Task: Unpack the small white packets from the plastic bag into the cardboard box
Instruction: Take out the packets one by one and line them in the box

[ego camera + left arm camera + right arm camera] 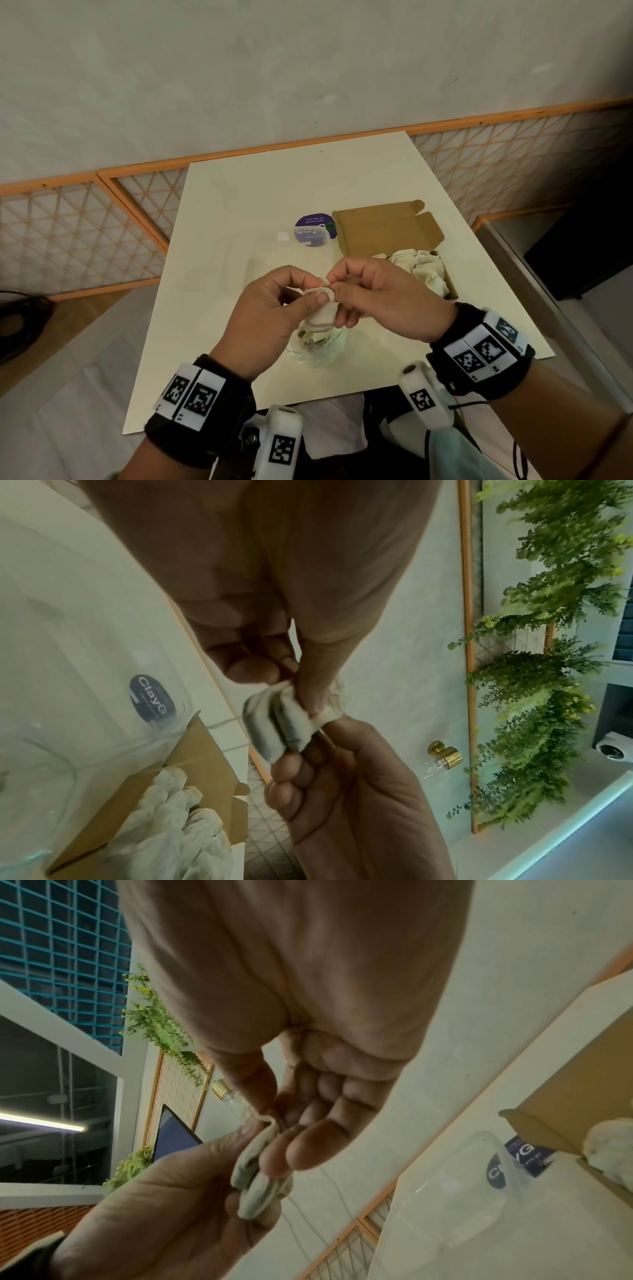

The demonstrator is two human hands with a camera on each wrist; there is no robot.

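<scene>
Two or three small white packets (322, 310) hang together above the table's middle, held by both hands. My left hand (313, 291) pinches them between thumb and fingers, which the left wrist view shows as packets (274, 731) under the thumb. My right hand (337, 291) pinches their top edge, and its lower fingers touch the packets (255, 1185). A crumpled clear plastic bag (318, 347) with more packets lies right under the hands. The open cardboard box (387, 233) stands just to the right, with several white packets (423, 270) inside.
A clear plastic tub (274, 246) with a dark round label (315, 229) sits left of the box, behind the hands. The white table (212, 308) backs onto an orange lattice rail (85, 233) and a grey wall.
</scene>
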